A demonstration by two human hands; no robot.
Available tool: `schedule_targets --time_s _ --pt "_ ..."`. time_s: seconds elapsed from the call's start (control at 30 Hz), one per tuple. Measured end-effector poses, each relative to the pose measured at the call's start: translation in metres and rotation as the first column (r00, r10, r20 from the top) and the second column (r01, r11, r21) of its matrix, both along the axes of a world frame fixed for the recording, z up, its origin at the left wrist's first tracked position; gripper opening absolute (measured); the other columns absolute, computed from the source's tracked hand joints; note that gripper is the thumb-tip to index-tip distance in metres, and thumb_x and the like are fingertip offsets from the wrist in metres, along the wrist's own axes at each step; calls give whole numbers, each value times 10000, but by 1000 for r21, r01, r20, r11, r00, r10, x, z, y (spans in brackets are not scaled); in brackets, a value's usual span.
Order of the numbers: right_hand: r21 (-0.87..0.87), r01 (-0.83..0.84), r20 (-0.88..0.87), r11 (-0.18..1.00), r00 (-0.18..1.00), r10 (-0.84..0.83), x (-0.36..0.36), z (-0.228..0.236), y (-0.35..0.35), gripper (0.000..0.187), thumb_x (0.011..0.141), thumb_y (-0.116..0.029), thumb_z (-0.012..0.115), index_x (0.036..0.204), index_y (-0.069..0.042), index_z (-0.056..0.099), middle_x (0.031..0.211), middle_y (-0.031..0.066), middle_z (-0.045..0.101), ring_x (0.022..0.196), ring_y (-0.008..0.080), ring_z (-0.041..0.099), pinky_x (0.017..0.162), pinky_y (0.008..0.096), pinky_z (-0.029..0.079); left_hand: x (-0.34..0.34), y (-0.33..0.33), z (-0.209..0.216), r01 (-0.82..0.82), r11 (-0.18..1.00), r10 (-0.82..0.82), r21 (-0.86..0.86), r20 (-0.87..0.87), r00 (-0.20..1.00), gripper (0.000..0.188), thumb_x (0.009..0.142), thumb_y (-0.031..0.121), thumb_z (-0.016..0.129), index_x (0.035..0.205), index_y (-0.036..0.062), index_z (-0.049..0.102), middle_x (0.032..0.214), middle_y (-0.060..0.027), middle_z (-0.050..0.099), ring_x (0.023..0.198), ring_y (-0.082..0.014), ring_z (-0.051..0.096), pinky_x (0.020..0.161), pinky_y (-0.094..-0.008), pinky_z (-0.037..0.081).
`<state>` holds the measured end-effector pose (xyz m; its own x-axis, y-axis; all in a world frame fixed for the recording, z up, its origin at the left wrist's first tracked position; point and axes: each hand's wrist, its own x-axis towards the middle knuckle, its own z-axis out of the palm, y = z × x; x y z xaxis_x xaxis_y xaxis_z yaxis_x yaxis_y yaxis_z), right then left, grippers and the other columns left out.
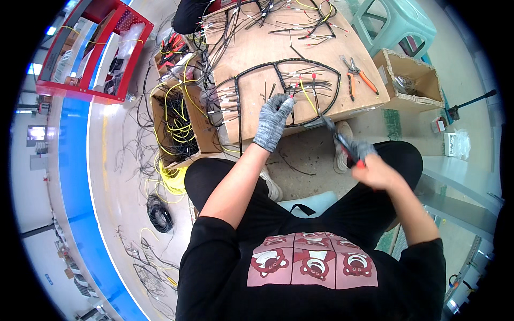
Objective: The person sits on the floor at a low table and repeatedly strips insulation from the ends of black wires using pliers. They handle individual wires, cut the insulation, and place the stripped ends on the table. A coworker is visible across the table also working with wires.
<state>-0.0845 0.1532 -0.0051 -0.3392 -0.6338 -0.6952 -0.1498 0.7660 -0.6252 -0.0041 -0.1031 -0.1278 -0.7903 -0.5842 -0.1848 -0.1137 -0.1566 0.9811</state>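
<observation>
My left hand [272,122], in a grey glove, is closed in a pinch on a thin black wire at the table's near edge. A bit of red shows at its fingertips. Dark pliers [341,140] with red handles are gripped in my right hand [368,165], over my right knee, their jaws pointing up toward the table edge. Motion blurs that hand slightly. A black wiring harness [257,68] lies in a loop on the wooden table [251,43], with short wire ends and a yellow wire [308,96] inside it.
Orange-handled wire strippers [360,80] lie at the table's right. A cardboard box [412,80] and a green stool [396,27] stand beyond. To the left are a box of wires [179,125], a yellow coil [174,179], a black coil [159,213] and a red rack [96,53].
</observation>
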Motion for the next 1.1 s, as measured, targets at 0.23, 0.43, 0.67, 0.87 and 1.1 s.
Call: schedule_targets --time_s 0.23,0.43,0.67,0.87,1.1 --pt "-4 -339 -675 941 695 247 -60 -59 -36 449 717 -206 504 1064 80 519 951 295 561 896 418 549 820 424 442 -5 7 13 49 999 -49 -6 -14 999 146 879 155 614 936 21 628 795 18 571 713 -61 458 677 -213 408" --pt "-73 -468 -827 881 522 209 -67 -62 -50 461 712 -198 505 1055 110 513 987 291 550 925 402 543 851 410 442 -4 8 4 68 987 -83 -143 -107 991 118 893 151 598 950 55 634 797 35 560 711 -53 457 636 -207 403" --pt "-145 -476 -814 867 555 168 -71 -53 -57 516 713 -184 518 1143 99 478 1109 286 518 1041 378 512 939 399 403 -3 8 10 79 965 -81 -251 4 997 140 892 152 598 976 43 625 811 30 549 727 -64 442 666 -218 399" --pt "-107 -530 -878 841 448 170 -80 -59 -63 497 698 -108 544 1173 31 492 1116 254 531 1051 362 512 945 412 396 -4 5 5 86 978 -106 -190 -95 990 129 893 154 599 962 47 621 781 41 521 704 -57 413 642 -212 385" --pt "-107 -448 -800 888 569 191 -80 -66 -69 376 762 -144 574 1102 14 537 986 204 585 943 355 556 850 407 439 -6 5 6 74 983 -83 -169 -50 995 122 890 154 601 933 39 608 756 37 515 681 -55 418 617 -213 386"
